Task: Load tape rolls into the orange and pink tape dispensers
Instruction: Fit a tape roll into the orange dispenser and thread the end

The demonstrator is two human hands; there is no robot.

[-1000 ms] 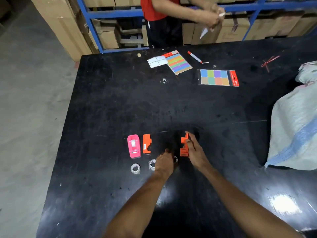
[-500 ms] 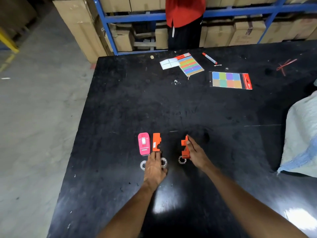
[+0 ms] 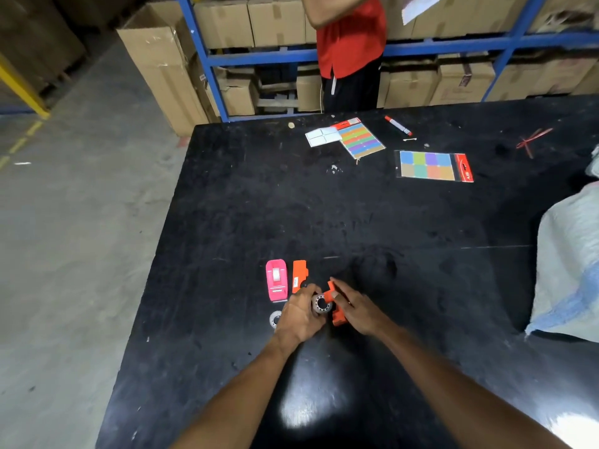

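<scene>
My left hand (image 3: 299,314) grips a small clear tape roll (image 3: 321,303) and holds it against the orange dispenser body (image 3: 337,307), which my right hand (image 3: 355,306) holds on its side on the black table (image 3: 227,205). To the left lie the pink tape dispenser (image 3: 276,280) and a flat orange dispenser part (image 3: 299,275), side by side. Another tape roll (image 3: 275,318) lies below the pink dispenser, partly hidden by my left hand.
At the far side of the table lie coloured sticky-note packs (image 3: 363,140) (image 3: 433,165), a white card (image 3: 322,136) and a red marker (image 3: 398,125). A white sack (image 3: 570,267) sits at the right edge. A person in a red shirt (image 3: 351,43) stands by blue shelving with boxes.
My left hand has picked a tape roll up off the table and brought it right to the orange dispenser body. My right hand has tilted that body toward the roll.
</scene>
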